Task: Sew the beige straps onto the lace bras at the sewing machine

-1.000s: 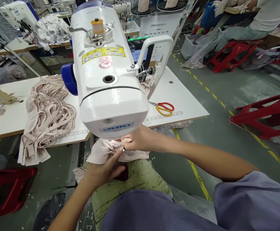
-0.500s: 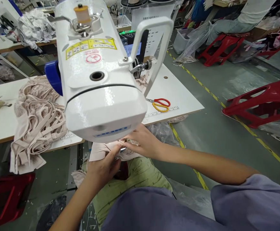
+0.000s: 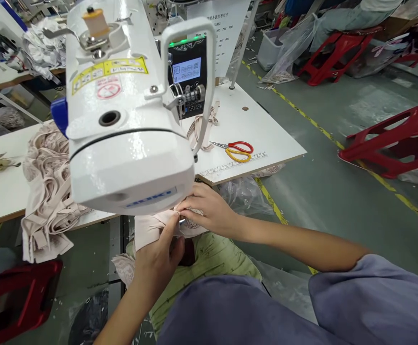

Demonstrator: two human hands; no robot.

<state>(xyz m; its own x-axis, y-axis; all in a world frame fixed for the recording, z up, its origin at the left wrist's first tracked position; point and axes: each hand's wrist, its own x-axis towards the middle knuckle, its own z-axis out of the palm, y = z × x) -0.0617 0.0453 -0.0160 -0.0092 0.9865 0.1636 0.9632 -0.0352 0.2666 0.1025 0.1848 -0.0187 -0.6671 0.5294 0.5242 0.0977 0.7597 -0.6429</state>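
Just under the front of the white sewing machine, a beige bra with a lace part is held in both hands. My left hand pinches it between thumb and fingers from the near left side. From the right, my right hand grips the fabric with its fingertips close to the left thumb. A small shiny metal edge shows between the hands. The machine head hides the needle and the far side of the cloth.
A heap of beige bras hangs over the table edge at left. Scissors with red and yellow handles lie on the white table at right, by a lit control panel. Red stools stand on the floor.
The view has shifted, so the machine sits further left and the control panel shows more fully. Both hands keep hold of the bra, their fingertips closer together.
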